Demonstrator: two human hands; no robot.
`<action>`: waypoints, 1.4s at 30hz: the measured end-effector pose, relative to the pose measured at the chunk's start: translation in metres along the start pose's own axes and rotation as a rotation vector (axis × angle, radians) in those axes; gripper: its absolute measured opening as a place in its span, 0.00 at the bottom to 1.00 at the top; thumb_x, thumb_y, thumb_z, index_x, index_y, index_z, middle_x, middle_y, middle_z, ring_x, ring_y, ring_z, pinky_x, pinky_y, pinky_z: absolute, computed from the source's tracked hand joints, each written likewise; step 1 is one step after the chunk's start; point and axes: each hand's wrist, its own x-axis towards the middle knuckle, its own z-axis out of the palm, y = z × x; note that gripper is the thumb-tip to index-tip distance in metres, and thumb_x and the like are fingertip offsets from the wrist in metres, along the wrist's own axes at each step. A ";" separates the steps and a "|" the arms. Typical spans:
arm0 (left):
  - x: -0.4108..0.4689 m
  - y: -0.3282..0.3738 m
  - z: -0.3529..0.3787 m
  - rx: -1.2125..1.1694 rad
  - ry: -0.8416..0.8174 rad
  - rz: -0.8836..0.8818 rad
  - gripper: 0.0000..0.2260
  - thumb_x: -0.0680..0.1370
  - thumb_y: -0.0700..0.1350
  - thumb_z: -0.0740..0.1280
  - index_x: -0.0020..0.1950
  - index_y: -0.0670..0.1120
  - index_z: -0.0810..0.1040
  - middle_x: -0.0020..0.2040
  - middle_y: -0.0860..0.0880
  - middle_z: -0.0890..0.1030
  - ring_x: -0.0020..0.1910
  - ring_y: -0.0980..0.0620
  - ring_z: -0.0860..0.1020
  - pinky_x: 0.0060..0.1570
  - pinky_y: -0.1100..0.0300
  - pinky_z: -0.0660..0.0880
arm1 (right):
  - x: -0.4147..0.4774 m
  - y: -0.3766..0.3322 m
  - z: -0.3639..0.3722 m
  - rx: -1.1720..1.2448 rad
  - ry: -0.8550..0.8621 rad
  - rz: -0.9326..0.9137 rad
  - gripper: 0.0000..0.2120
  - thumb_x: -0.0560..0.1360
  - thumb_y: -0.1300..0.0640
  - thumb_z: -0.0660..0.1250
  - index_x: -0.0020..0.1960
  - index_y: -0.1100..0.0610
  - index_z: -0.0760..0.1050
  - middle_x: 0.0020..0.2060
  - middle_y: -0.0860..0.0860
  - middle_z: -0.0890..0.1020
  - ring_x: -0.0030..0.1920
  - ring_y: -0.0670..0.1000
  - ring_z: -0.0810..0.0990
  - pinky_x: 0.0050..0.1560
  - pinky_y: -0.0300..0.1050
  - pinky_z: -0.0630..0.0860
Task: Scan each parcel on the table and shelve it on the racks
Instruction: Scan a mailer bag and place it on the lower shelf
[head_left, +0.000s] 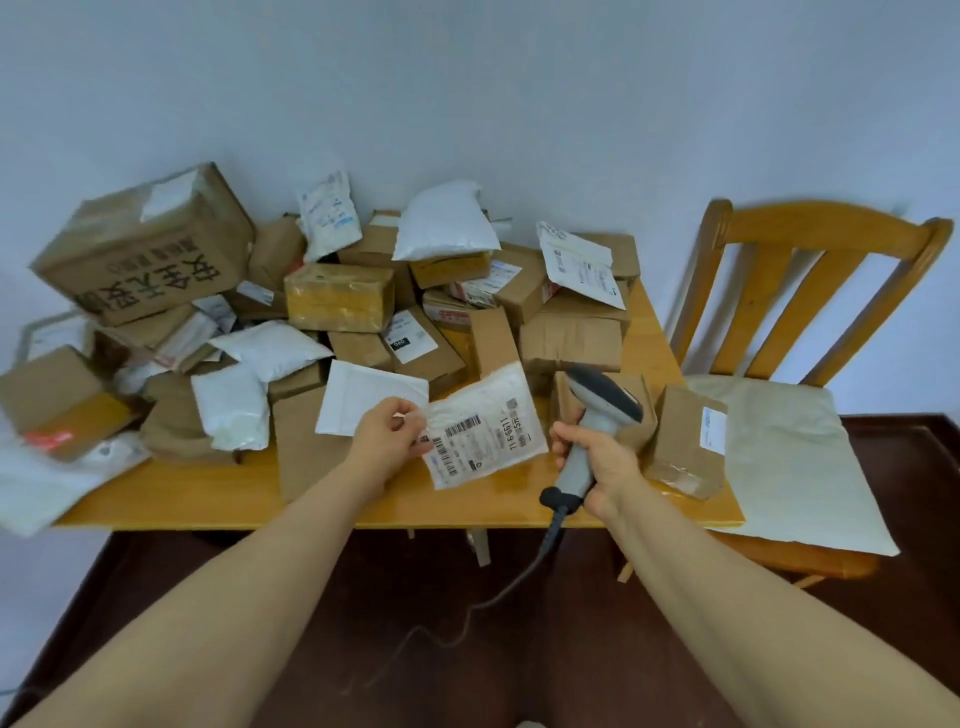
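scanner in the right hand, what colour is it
Light grey scanner with a dark grey top and black cord end, gripped in the right hand; head view.

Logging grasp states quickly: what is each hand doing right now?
Left hand: pinches the white labelled mailer by its edge.
Right hand: grips the barcode scanner by its handle.

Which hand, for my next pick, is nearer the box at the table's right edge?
Right. The right hand, gripping the scanner, is beside the box; the left hand lies beyond the mailer.
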 end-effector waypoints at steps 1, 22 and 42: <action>-0.002 0.004 -0.017 -0.034 0.016 -0.009 0.04 0.80 0.36 0.64 0.46 0.42 0.72 0.49 0.38 0.78 0.44 0.48 0.80 0.36 0.64 0.81 | -0.004 -0.001 0.012 -0.011 -0.005 -0.024 0.12 0.71 0.67 0.72 0.50 0.56 0.78 0.35 0.53 0.79 0.29 0.47 0.77 0.25 0.39 0.74; -0.107 0.016 -0.216 -0.355 0.185 0.049 0.17 0.80 0.55 0.62 0.50 0.43 0.82 0.45 0.43 0.84 0.41 0.48 0.79 0.37 0.58 0.71 | -0.086 0.057 0.178 -0.286 -0.390 -0.137 0.16 0.67 0.73 0.73 0.52 0.62 0.76 0.44 0.59 0.84 0.41 0.59 0.84 0.45 0.61 0.80; -0.133 0.014 -0.155 -0.982 0.208 0.007 0.11 0.76 0.35 0.69 0.57 0.43 0.77 0.52 0.44 0.83 0.42 0.50 0.81 0.26 0.65 0.76 | -0.123 0.098 0.212 -0.118 -0.433 -0.043 0.16 0.71 0.68 0.73 0.57 0.61 0.77 0.48 0.60 0.83 0.40 0.57 0.83 0.35 0.52 0.83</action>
